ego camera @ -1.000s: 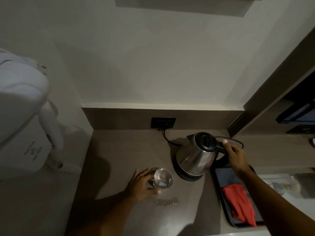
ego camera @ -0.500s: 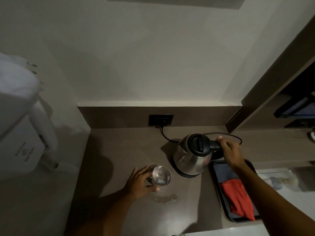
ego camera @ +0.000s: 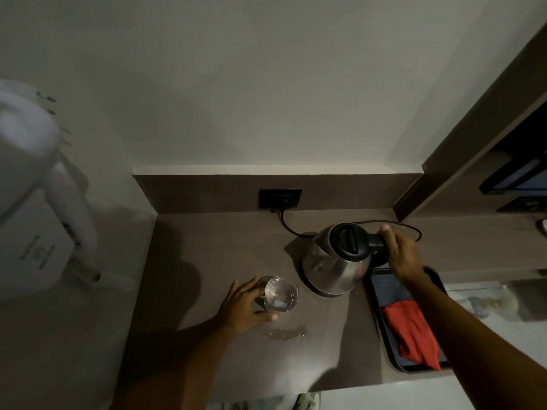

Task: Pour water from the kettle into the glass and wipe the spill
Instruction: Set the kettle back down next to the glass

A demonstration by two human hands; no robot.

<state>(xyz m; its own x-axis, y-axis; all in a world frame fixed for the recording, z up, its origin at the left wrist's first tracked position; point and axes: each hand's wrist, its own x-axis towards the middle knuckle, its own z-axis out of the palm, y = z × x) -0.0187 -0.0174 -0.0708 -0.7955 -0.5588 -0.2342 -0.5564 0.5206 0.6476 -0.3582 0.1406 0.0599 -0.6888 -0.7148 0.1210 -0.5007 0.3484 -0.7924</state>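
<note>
A steel kettle [ego camera: 331,263] with a black lid stands upright on its base on the brown counter [ego camera: 207,250]. My right hand [ego camera: 401,251] is closed around its black handle. A clear glass [ego camera: 279,295] holding water stands left of the kettle. My left hand [ego camera: 242,306] wraps around the glass's left side. A small puddle of spilled water [ego camera: 286,333] lies on the counter just in front of the glass. A red cloth [ego camera: 411,332] lies in a black tray [ego camera: 381,329] to the right.
A black wall socket [ego camera: 280,198] with the kettle's cord [ego camera: 288,226] sits behind. A white wall-mounted appliance [ego camera: 38,208] hangs at the left. A dark cabinet [ego camera: 485,137] rises at the right, with a lower white surface [ego camera: 479,300] beyond the tray.
The kettle went from tilted toward the glass to upright on its base. My left hand stayed on the glass. The view shifted slightly.
</note>
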